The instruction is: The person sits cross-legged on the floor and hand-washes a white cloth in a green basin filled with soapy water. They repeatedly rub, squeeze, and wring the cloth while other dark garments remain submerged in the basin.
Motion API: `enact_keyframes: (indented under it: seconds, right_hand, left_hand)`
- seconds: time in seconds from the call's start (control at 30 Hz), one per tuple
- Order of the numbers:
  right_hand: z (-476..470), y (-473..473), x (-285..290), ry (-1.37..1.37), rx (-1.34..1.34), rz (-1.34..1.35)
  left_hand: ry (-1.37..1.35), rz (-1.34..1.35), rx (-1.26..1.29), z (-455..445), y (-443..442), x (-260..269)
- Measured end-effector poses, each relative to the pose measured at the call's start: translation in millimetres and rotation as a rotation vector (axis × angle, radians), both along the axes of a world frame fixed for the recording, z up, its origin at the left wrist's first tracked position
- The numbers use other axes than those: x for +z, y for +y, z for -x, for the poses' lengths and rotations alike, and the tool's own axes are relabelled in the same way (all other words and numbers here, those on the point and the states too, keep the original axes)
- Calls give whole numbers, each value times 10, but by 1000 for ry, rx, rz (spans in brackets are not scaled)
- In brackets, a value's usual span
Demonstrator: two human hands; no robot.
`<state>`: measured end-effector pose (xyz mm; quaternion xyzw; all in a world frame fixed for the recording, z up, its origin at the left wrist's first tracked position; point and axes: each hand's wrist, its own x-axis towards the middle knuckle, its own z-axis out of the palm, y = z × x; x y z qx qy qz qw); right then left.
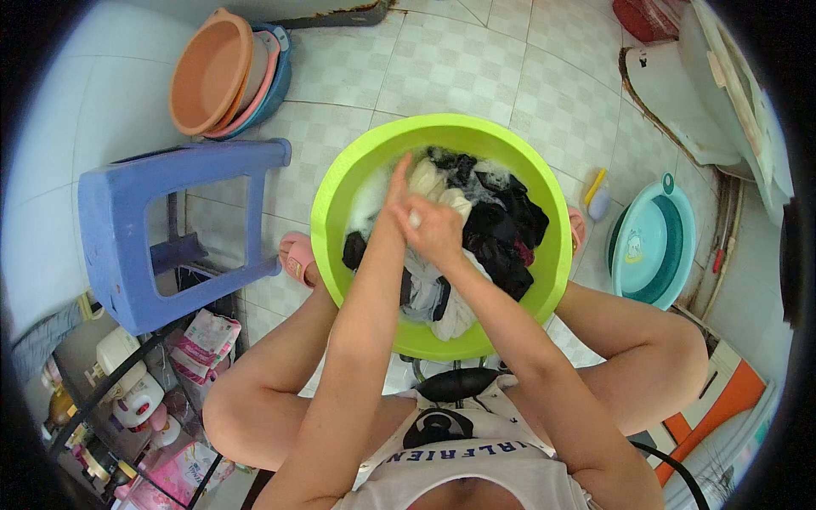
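Note:
A large lime-green plastic basin [331,191] stands on the floor between my knees, holding wet black, white and grey clothes [503,217] in sudsy water. Over its left half, my left hand [398,188] is stretched out edge-up, with no cloth seen in it. My right hand [435,228] is curled and meets the left at the wrist or lower palm. A small whitish thing [415,219] shows at the right hand's curled fingers; whether it is soap, cloth or foam I cannot tell. Pale cloth [428,180] lies just beyond both hands.
A blue plastic stool [115,242] lies tipped at the left, below stacked basins [210,70]. At the right are a teal basin [685,255] and a brush [598,199] with a yellow handle. A black rack [102,389] with bottles and packets stands at the lower left.

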<state>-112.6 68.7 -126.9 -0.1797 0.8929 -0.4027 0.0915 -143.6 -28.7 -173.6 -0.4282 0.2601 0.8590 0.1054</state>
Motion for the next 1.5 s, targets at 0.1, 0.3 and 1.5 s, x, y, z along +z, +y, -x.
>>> enact_keyframes:
  seconds: [0.1, 0.3, 1.5]
  right_hand:
    - [77, -93, -109, 295, -2, 250]
    - [10, -85, -17, 208, -99, 170]
    - [1867, 2000, -319, 391, -1054, -242]
  left_hand:
    - [144, -102, -29, -270, -26, -400]
    - [13, -79, -119, -530, 14, -441]
    - [-177, 153, -25, -219, 622, -593]
